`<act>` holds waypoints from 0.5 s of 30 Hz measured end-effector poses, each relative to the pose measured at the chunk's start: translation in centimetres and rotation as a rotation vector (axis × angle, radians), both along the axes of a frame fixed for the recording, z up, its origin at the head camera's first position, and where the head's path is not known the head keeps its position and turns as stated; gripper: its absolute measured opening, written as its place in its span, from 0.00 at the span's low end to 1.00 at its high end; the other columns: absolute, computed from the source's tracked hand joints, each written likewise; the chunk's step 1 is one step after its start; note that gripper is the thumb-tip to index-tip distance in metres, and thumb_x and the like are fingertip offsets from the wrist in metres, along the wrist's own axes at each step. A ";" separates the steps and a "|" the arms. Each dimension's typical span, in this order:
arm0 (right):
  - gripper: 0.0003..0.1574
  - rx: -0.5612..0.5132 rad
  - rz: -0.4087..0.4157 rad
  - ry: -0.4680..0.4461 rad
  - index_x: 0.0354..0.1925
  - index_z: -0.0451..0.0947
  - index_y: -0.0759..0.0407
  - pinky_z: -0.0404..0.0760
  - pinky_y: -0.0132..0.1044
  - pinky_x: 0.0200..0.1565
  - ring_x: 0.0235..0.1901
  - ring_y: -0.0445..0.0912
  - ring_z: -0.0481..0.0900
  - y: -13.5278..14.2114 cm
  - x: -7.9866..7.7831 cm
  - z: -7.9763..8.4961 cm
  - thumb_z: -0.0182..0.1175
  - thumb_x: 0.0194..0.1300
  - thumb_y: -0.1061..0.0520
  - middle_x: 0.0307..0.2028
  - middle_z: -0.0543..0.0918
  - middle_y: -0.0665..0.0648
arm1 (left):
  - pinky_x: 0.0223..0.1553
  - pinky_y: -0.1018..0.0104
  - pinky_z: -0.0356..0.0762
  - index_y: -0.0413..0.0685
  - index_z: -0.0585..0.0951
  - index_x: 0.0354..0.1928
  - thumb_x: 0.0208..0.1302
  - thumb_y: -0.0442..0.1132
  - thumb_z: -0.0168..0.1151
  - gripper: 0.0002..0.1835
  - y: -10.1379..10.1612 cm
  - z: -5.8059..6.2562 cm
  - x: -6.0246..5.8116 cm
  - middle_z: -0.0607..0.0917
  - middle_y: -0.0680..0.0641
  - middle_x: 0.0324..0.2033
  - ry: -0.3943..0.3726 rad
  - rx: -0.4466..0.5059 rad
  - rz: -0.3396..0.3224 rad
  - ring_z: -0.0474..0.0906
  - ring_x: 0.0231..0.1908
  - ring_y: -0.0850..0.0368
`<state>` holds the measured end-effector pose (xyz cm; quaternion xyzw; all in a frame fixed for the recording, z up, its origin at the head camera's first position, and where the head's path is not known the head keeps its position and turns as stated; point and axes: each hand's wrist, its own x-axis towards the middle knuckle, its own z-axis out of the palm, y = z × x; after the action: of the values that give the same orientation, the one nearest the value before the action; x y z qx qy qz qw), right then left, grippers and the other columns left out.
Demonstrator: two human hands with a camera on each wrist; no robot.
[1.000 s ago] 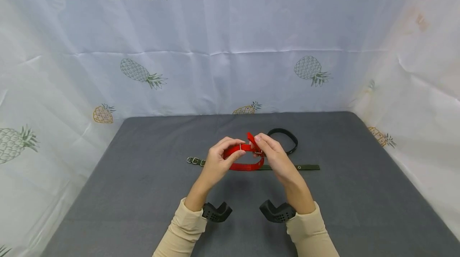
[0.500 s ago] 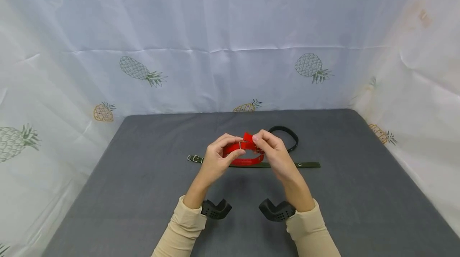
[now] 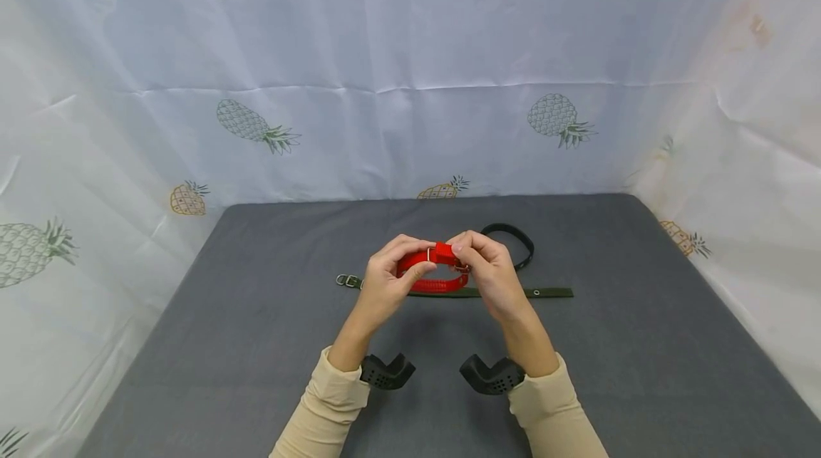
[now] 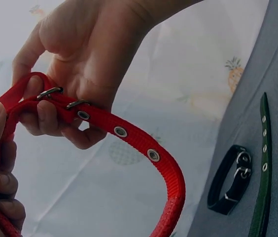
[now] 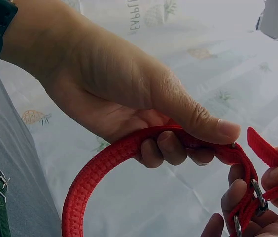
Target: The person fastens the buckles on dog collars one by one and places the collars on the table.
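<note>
A red collar (image 3: pixel 439 285) is held up over the table as a closed loop between both hands. My left hand (image 3: pixel 388 276) pinches its left side, thumb along the band in the right wrist view. My right hand (image 3: pixel 494 276) grips the collar's right side by the metal buckle (image 4: pixel 50 92). The strap's loose end (image 5: pixel 264 148) curls back from the buckle between the right fingers, pointing towards the left thumb. Beside the buckle sits a metal loop (image 4: pixel 77 104), and several eyelets (image 4: pixel 121 132) run along the band.
A dark green collar (image 3: pixel 551 293) lies stretched out on the grey table (image 3: pixel 269 344), partly behind the hands. Behind the right hand rests a black collar (image 3: pixel 511 227), buckled into a ring. A white curtain with pineapple prints (image 3: pixel 385 137) encloses the table.
The red strap's loose end, upright by the right fingers a second ago, has folded down leftward over the band beside the metal loop. Both hands have kept their grip and barely shifted.
</note>
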<state>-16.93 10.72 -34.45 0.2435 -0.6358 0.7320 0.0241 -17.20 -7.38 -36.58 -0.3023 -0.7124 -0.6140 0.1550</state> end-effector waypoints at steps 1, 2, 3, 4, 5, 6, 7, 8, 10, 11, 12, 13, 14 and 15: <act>0.19 0.001 0.002 0.003 0.25 0.73 0.49 0.74 0.29 0.35 0.29 0.40 0.70 0.0 0.0 0.0 0.46 0.72 0.64 0.33 0.79 0.40 | 0.34 0.76 0.78 0.34 0.82 0.47 0.60 0.36 0.65 0.15 0.0 0.0 0.0 0.81 0.37 0.40 0.006 -0.002 0.001 0.76 0.36 0.70; 0.19 0.003 0.003 0.006 0.25 0.73 0.49 0.74 0.29 0.35 0.29 0.40 0.70 0.0 0.0 0.0 0.46 0.72 0.65 0.33 0.79 0.40 | 0.33 0.76 0.78 0.34 0.82 0.47 0.60 0.36 0.65 0.16 0.0 0.0 0.0 0.81 0.38 0.40 0.012 -0.003 0.002 0.76 0.35 0.70; 0.19 0.005 0.003 0.008 0.25 0.73 0.49 0.74 0.29 0.34 0.29 0.40 0.70 0.0 0.0 0.0 0.46 0.71 0.65 0.33 0.79 0.40 | 0.33 0.76 0.78 0.34 0.82 0.47 0.60 0.38 0.65 0.16 0.0 0.1 0.0 0.81 0.38 0.40 0.017 -0.004 0.001 0.76 0.36 0.69; 0.19 0.008 0.003 0.012 0.25 0.73 0.49 0.74 0.30 0.34 0.29 0.40 0.70 0.0 0.0 0.1 0.47 0.71 0.65 0.33 0.79 0.40 | 0.32 0.76 0.78 0.34 0.82 0.47 0.60 0.38 0.65 0.17 0.0 0.1 0.0 0.81 0.38 0.40 0.022 -0.006 0.002 0.76 0.36 0.69; 0.19 0.012 0.004 0.015 0.25 0.72 0.50 0.74 0.30 0.33 0.29 0.40 0.70 0.1 0.0 0.1 0.47 0.71 0.66 0.33 0.78 0.41 | 0.32 0.76 0.78 0.34 0.82 0.47 0.60 0.38 0.65 0.16 0.0 0.1 0.0 0.81 0.38 0.40 0.025 -0.006 0.001 0.76 0.36 0.69; 0.19 0.014 0.005 0.020 0.25 0.72 0.50 0.74 0.31 0.33 0.28 0.39 0.70 0.1 0.0 0.1 0.47 0.71 0.66 0.32 0.78 0.41 | 0.32 0.76 0.78 0.34 0.82 0.47 0.60 0.38 0.65 0.16 0.0 0.1 0.0 0.81 0.38 0.40 0.027 -0.005 -0.001 0.76 0.36 0.68; 0.19 0.017 0.006 0.026 0.25 0.72 0.50 0.73 0.31 0.32 0.28 0.39 0.70 0.1 0.0 0.0 0.47 0.70 0.66 0.32 0.78 0.41 | 0.33 0.75 0.79 0.34 0.82 0.47 0.60 0.36 0.66 0.15 0.0 0.2 0.0 0.81 0.38 0.40 0.027 -0.007 -0.001 0.76 0.36 0.68; 0.18 0.020 0.007 0.033 0.25 0.72 0.50 0.73 0.32 0.32 0.28 0.39 0.70 0.1 0.0 0.0 0.48 0.70 0.66 0.32 0.78 0.41 | 0.33 0.75 0.79 0.34 0.82 0.47 0.59 0.33 0.66 0.15 0.0 0.2 0.0 0.81 0.38 0.40 0.026 -0.007 -0.002 0.77 0.37 0.68; 0.18 0.025 0.010 0.048 0.25 0.71 0.51 0.72 0.33 0.31 0.28 0.38 0.70 0.1 0.0 0.0 0.48 0.70 0.66 0.32 0.78 0.41 | 0.34 0.75 0.80 0.34 0.82 0.47 0.58 0.30 0.66 0.15 0.0 0.3 0.1 0.81 0.38 0.40 0.023 -0.008 -0.001 0.77 0.37 0.68; 0.17 0.026 0.013 0.055 0.25 0.71 0.52 0.71 0.33 0.31 0.27 0.37 0.70 0.1 0.0 -0.1 0.49 0.70 0.66 0.32 0.78 0.41 | 0.34 0.75 0.80 0.34 0.82 0.47 0.57 0.29 0.66 0.15 0.0 0.3 0.1 0.81 0.37 0.40 0.022 -0.008 -0.001 0.77 0.37 0.68; 0.17 0.028 0.014 0.062 0.25 0.71 0.53 0.71 0.34 0.30 0.27 0.37 0.70 0.1 0.0 -0.1 0.49 0.70 0.66 0.32 0.78 0.42 | 0.34 0.75 0.80 0.33 0.83 0.47 0.57 0.30 0.66 0.15 0.0 0.3 0.2 0.81 0.37 0.40 0.025 -0.010 0.000 0.77 0.37 0.67; 0.16 0.030 0.015 0.068 0.25 0.70 0.55 0.71 0.34 0.30 0.27 0.37 0.70 0.1 0.0 -0.1 0.50 0.70 0.66 0.32 0.78 0.42 | 0.34 0.75 0.80 0.33 0.83 0.47 0.57 0.30 0.66 0.15 -0.1 0.3 0.2 0.81 0.37 0.40 0.026 -0.012 0.001 0.77 0.37 0.67; 0.15 0.030 0.018 0.075 0.25 0.70 0.57 0.71 0.34 0.30 0.27 0.38 0.70 0.1 0.0 -0.2 0.50 0.71 0.65 0.32 0.77 0.42 | 0.34 0.74 0.80 0.33 0.83 0.47 0.57 0.30 0.66 0.15 -0.1 0.3 0.2 0.81 0.37 0.40 0.026 -0.012 0.001 0.77 0.37 0.67; 0.15 0.030 0.020 0.079 0.24 0.69 0.59 0.71 0.34 0.31 0.28 0.38 0.70 0.0 -0.1 -0.2 0.51 0.71 0.65 0.32 0.77 0.42 | 0.34 0.74 0.80 0.33 0.83 0.47 0.57 0.30 0.66 0.15 -0.1 0.2 0.2 0.82 0.37 0.40 0.026 -0.012 0.001 0.77 0.37 0.67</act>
<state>-16.99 10.77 -34.68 0.2790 -0.6428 0.7124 0.0383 -17.02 -7.46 -36.34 -0.3110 -0.7143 -0.6055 0.1627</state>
